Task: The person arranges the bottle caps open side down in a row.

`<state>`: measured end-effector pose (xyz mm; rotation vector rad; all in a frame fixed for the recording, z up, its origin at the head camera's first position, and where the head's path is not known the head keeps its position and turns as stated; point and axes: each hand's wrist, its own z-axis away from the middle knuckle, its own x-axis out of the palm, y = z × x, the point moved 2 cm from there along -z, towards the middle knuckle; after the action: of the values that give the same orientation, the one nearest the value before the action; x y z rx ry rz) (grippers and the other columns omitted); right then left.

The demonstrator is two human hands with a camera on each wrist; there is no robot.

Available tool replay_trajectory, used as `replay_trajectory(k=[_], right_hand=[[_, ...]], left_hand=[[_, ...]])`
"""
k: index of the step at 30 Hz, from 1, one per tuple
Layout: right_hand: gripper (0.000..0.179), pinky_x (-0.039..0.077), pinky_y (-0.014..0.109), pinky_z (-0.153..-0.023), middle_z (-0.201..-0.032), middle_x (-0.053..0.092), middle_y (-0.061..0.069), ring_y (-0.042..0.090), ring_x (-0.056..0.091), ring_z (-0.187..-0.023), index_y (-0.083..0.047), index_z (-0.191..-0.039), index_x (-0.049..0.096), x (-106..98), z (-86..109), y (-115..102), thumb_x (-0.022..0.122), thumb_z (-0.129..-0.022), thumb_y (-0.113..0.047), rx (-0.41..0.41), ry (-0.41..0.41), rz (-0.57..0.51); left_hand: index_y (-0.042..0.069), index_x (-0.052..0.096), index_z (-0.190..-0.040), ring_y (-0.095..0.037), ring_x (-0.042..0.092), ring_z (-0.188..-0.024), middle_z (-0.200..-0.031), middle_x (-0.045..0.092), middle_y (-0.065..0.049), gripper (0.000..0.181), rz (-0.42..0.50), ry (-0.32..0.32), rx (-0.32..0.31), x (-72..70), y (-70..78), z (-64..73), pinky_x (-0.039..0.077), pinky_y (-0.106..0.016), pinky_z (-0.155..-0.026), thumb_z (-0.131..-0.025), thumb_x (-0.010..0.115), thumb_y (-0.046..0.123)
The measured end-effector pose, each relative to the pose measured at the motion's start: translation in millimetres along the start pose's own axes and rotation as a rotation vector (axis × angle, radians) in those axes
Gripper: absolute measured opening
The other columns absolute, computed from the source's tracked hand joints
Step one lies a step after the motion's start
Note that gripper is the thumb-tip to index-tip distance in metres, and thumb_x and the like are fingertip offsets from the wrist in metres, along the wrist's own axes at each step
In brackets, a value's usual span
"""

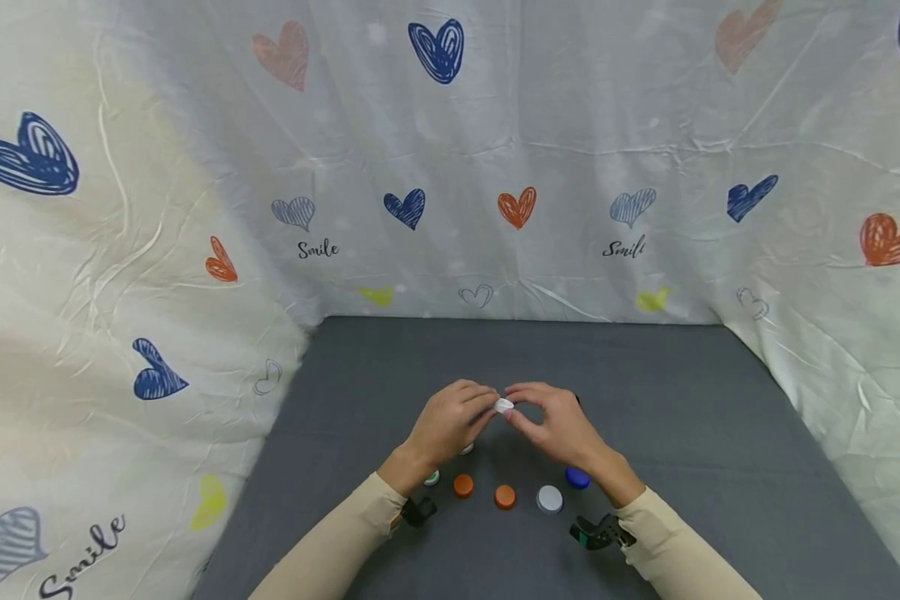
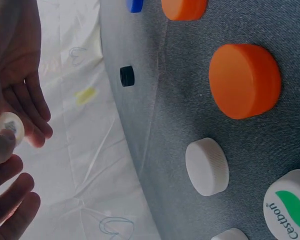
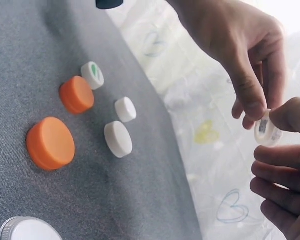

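Between my two hands, above the table, is a small white bottle cap (image 1: pixel 503 405), held at its edges by the fingertips. My left hand (image 1: pixel 450 423) pinches it from the left, and my right hand (image 1: pixel 558 427) has thumb and fingers at its right side. In the right wrist view, the left thumb touches the rim of the cap (image 3: pixel 267 131) while the right thumb presses over it. A greyish mark shows inside the cap (image 2: pixel 12 126) in the left wrist view.
Below the hands lie orange caps (image 1: pixel 505 497), a white cap with ridged metallic edge (image 1: pixel 550 499), a blue cap (image 1: pixel 577 477), a green-and-white Cestbon cap (image 2: pixel 289 205) and white caps (image 3: pixel 118 139). A black cap (image 2: pixel 127 76) stands farther off. Heart-printed cloth (image 1: pixel 450 150) surrounds the grey table (image 1: pixel 390 358).
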<state>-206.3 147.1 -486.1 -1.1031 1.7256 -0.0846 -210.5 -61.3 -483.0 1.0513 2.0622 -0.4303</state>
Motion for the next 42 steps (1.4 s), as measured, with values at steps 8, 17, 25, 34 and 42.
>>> replay_trajectory(k=[8,17,25,34,42], right_hand=[[0.027,0.056,0.044,-0.091,-0.124,0.070,0.000,0.018,0.066,-0.116,-0.017,-0.114,0.076,-6,-0.6,1,0.069,-0.096,-0.036,0.001,0.028,-0.018],[0.044,0.053,0.046,-0.097,-0.126,0.068,0.005,0.024,0.062,-0.120,-0.013,-0.124,0.070,-6,1.0,3,0.083,-0.082,-0.019,-0.178,0.111,0.082],[0.051,0.052,0.046,-0.097,-0.124,0.069,0.009,0.027,0.063,-0.118,-0.008,-0.124,0.070,-2,0.7,-3,0.087,-0.076,-0.010,-0.314,0.151,0.083],[0.041,0.052,0.047,-0.097,-0.120,0.071,0.008,0.026,0.064,-0.116,-0.005,-0.118,0.073,-2,2.9,-2,0.085,-0.080,-0.016,-0.288,0.143,0.119],[0.039,0.053,0.048,-0.095,-0.117,0.072,0.007,0.027,0.065,-0.113,-0.006,-0.117,0.074,-2,2.8,-1,0.084,-0.081,-0.019,-0.256,0.131,0.139]], left_hand=[[0.013,0.076,-0.107,-0.012,0.067,-0.097,-0.103,0.075,0.002,0.018,0.134,-0.012,-0.088,1.3,-3.9,-0.5,0.057,-0.027,-0.085,-0.090,0.076,0.019],[0.014,0.078,-0.101,-0.009,0.071,-0.080,-0.094,0.076,0.003,0.013,0.508,-0.074,-0.339,5.4,-9.5,1.2,0.060,-0.028,-0.073,-0.094,0.071,0.022],[0.020,0.079,-0.097,-0.006,0.070,-0.074,-0.088,0.076,0.008,0.013,0.677,-0.156,-0.535,5.1,-12.1,2.8,0.058,-0.023,-0.068,-0.093,0.071,0.029],[0.017,0.077,-0.108,-0.012,0.071,-0.083,-0.098,0.076,0.001,0.018,0.602,-0.172,-0.453,1.3,-9.2,1.4,0.058,-0.025,-0.071,-0.093,0.072,0.026],[0.014,0.075,-0.113,-0.016,0.070,-0.093,-0.108,0.075,-0.001,0.028,0.266,-0.143,-0.258,-2.8,-1.6,-6.6,0.058,-0.032,-0.079,-0.087,0.079,0.023]])
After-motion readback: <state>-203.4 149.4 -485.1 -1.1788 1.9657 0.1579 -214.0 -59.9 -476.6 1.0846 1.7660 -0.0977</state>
